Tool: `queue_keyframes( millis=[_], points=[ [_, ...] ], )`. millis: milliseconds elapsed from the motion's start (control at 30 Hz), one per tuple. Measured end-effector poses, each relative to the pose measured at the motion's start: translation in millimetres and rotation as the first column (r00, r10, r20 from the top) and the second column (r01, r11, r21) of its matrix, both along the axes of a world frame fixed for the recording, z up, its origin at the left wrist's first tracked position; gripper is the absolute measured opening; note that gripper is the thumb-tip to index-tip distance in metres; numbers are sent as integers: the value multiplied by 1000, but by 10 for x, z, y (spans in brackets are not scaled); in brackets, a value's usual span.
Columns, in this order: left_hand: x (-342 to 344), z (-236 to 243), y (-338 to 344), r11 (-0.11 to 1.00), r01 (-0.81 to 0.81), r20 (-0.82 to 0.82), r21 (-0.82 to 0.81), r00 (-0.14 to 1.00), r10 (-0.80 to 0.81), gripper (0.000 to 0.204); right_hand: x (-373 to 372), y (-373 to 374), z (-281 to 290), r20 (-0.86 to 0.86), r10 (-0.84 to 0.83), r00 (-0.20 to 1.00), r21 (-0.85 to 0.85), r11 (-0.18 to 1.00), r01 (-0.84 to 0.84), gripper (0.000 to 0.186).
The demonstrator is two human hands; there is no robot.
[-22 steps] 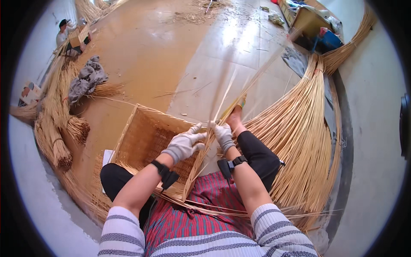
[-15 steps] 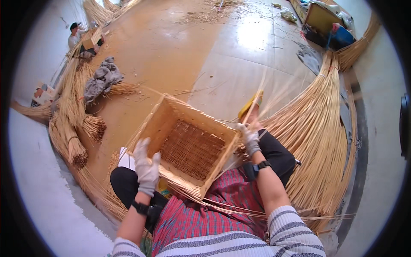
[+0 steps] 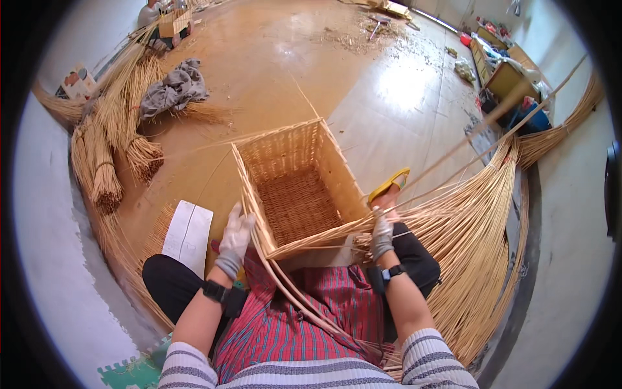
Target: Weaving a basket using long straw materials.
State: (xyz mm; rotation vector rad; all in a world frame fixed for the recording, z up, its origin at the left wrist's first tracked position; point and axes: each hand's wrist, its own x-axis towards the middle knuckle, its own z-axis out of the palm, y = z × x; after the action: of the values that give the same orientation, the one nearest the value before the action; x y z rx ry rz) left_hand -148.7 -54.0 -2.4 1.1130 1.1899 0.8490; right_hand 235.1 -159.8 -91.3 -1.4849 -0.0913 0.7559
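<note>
A rectangular woven wicker basket (image 3: pixel 298 194) stands tilted in front of me, with long loose willow strands (image 3: pixel 291 292) trailing from its near side over my striped red apron (image 3: pixel 304 318). My left hand (image 3: pixel 237 230), in a pale glove, is open beside the basket's left side, fingers loosely extended; whether it touches the rim is unclear. My right hand (image 3: pixel 382 227), also gloved, is closed around strands at the basket's right corner, some reaching up to the right. A white board (image 3: pixel 184 240) lies left of my left hand. My foot in a yellow sandal (image 3: pixel 387 191) is beyond my right hand.
Bundles of willow lie along the left wall (image 3: pixel 103 162), with grey cloth (image 3: pixel 172 91) on them, and fan out at the right (image 3: pixel 473 253). A person (image 3: pixel 149 13) sits at the far left. Crates and bags (image 3: pixel 505 65) line the back right; scraps and a broom (image 3: pixel 379 26) are farther back.
The basket has swung round and moved forward, away from my body. My left hand has left the basket's interior for its outer left side. The white board has come into fuller view.
</note>
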Motion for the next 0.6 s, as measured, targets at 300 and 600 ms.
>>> queue_keyframes(
  millis=[300, 600],
  points=[
    [144, -327, -1018, 762, 194, 548, -618, 801, 240, 23, 101, 297, -118, -68, 108, 992, 30, 994, -106, 38],
    [-569, 1292, 1353, 910, 180, -239, -374, 929, -282, 20, -273, 1675, 1637, -7, 478, 878, -177, 864, -472, 47]
  ],
)
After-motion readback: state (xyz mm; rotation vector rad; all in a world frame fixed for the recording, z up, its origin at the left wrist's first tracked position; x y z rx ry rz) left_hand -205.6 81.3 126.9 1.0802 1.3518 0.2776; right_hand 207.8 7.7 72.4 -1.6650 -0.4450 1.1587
